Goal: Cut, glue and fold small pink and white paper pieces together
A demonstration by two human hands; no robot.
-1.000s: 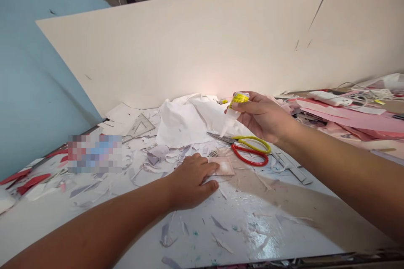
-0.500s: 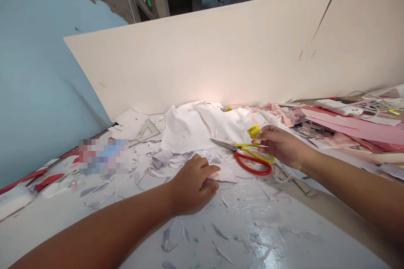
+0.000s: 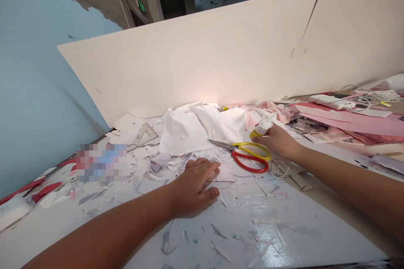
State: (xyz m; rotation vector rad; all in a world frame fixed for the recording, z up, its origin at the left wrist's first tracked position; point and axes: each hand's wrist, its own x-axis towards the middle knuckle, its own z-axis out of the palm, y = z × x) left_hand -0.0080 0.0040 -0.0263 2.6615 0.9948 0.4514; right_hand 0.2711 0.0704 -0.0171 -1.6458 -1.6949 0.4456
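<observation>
In my right hand [image 3: 280,141], a small white bottle with a yellow label [image 3: 261,128] is pinched between the fingers, tilted, its white end up and to the right. Just below it lie scissors [image 3: 251,156] with one red and one yellow handle, blades pointing left. My left hand [image 3: 197,185] rests palm down on the table, fingers stretched and thumb apart. Its fingertips touch a small pale piece of paper [image 3: 226,173], partly covered by the hand. Behind both hands lies a crumpled white cloth [image 3: 186,130].
Paper scraps [image 3: 160,163] litter the white table [image 3: 240,222]. A set square [image 3: 146,134] lies at the back left. Pink sheets [image 3: 350,122] and a white power strip [image 3: 332,101] are piled on the right. A tall cream board [image 3: 195,63] closes off the back.
My right hand has turned the bottle, so its white body now shows above the label. My left thumb has spread away from the fingers. The view has shifted slightly.
</observation>
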